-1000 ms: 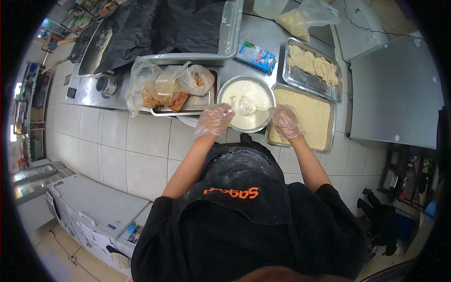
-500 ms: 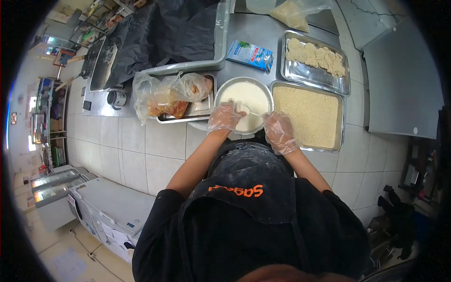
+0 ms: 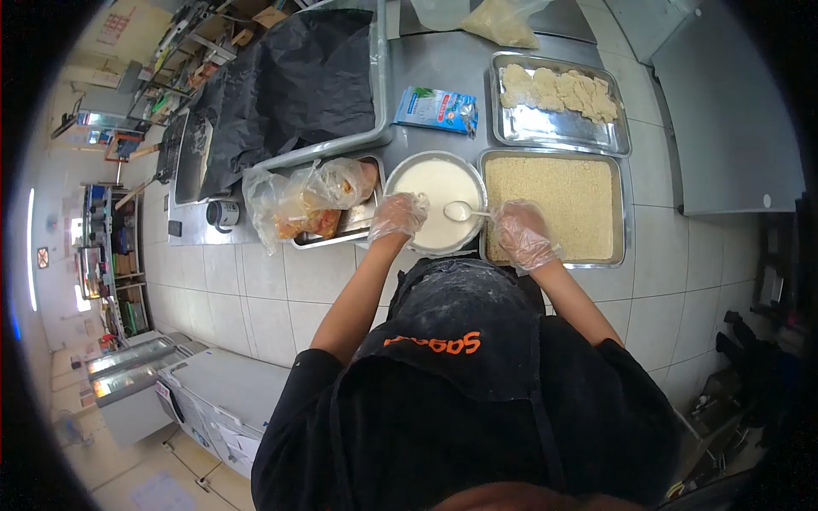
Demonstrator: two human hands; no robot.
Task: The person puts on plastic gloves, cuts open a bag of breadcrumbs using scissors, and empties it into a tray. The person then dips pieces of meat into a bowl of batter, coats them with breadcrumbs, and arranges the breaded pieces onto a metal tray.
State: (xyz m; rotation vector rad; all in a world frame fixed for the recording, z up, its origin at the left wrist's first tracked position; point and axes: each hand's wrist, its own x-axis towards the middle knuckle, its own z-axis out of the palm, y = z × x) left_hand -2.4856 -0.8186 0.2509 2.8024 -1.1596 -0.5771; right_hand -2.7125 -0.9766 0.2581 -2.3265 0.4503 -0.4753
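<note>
A round metal bowl [image 3: 475,177] of white batter stands in front of me. My gloved right hand [image 3: 524,234], over the near left part of the crumb tray [image 3: 558,204], grips a spoon [image 3: 458,210] whose head is over the batter. At the bowl's left rim is my gloved left hand [image 3: 399,216], its fingers closed together; whatever they hold, if anything, is too small to tell. Left of it, plastic bags of orange-red food [image 3: 319,223] lie on a metal tray [image 3: 362,223].
Behind the crumbs is a tray [image 3: 532,128] of breaded pieces. A blue packet [image 3: 439,111] lies behind the bowl. Black plastic [image 3: 298,81] covers a large grey tub [image 3: 382,77]; a mug [image 3: 223,215] stands at the left. At the back is a bag of crumbs [image 3: 503,21].
The spoon has come up out of the batter and its head now shows. My hands have moved apart, the right one toward the crumb tray. The view has shifted.
</note>
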